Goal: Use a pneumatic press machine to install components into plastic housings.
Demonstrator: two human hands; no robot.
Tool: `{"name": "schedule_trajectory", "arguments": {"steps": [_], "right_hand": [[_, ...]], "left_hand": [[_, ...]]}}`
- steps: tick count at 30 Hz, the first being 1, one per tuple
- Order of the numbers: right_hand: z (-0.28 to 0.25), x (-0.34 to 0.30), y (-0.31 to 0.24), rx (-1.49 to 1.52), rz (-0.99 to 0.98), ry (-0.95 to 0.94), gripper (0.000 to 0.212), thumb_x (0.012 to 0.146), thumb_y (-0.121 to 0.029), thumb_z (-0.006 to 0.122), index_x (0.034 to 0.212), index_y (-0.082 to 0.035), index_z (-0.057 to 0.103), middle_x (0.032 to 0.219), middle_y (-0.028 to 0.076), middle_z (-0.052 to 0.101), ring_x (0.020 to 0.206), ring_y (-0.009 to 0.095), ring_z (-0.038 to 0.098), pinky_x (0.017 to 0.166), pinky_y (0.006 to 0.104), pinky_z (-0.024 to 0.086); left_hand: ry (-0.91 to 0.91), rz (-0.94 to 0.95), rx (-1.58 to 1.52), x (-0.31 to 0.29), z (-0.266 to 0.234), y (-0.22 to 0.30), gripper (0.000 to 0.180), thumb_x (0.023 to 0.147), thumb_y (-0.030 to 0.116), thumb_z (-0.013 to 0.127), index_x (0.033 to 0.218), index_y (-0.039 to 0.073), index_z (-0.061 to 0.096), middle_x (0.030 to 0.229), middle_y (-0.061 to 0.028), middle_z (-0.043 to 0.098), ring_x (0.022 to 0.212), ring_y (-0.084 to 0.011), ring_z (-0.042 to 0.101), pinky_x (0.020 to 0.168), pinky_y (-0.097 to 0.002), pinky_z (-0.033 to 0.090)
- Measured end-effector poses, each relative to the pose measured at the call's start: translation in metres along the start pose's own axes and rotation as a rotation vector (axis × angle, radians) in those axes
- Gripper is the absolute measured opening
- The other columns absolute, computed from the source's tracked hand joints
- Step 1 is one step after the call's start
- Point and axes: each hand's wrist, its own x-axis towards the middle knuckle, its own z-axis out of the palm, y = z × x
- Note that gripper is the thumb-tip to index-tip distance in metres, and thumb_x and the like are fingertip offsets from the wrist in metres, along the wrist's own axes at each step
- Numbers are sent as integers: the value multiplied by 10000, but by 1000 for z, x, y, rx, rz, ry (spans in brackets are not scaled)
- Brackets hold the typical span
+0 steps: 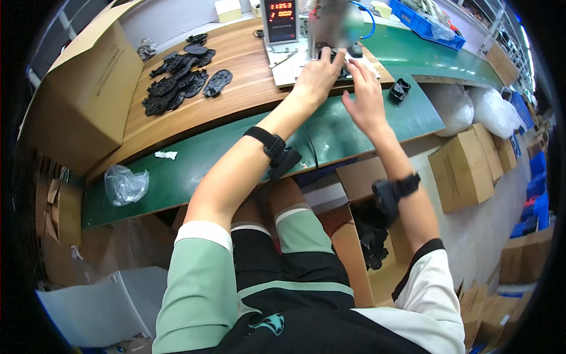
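My left hand (317,75) reaches to the base of a bench machine (331,26), fingers stretched out and apart. Its fingertips are at a small black part (345,72) lying on the machine's pale base plate (287,66). On the other side of that part is my right hand (367,97), fingers extended and thumb spread away. Whether the fingertips press on the part is hard to make out. The machine's upper body is blurred. Left of it stands a box with a red digital display (281,20).
Flat black moulded pieces (177,82) lie heaped on the wooden board (247,50), beside a large open carton (88,88). A black piece (400,90) and a clear plastic bag (125,185) lie on the green bench (236,141). Below, an open carton (354,259) holds black parts.
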Motion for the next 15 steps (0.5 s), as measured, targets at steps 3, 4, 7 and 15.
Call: {"name": "schedule_trajectory", "arguments": {"steps": [3,4,7,15], "right_hand": [[34,26,22,-111,24,-240,436,738,31,689,1168,13,616,1200,167,641,1165,368,596,981,483,492],[37,33,19,-52,105,-185,395,748,21,690,1136,-25,632,1138,141,671,1096,366,628,945,471,511],[39,36,14,-95,-14,-137,388,757,12,691,1134,-78,657,1113,110,685,1070,351,641,936,455,520],[35,39,8,-68,48,-180,339,753,20,678,1072,-91,717,1081,95,697,1045,337,662,905,445,530]], "left_hand": [[37,22,-95,-3,0,6,787,755,-10,735,1445,26,360,1179,-267,519,771,-394,723,663,-423,621],[-17,2,-150,-9,-4,1,758,776,-2,715,1448,18,363,1251,-295,498,906,-413,713,753,-431,620],[101,-20,-205,-33,-7,-23,744,785,-41,645,1468,41,363,1472,-272,367,1201,-466,570,935,-513,559],[-146,-375,274,-165,-68,-170,385,960,262,597,1218,-20,641,1413,-260,547,1376,-407,454,1143,-498,363]]}}
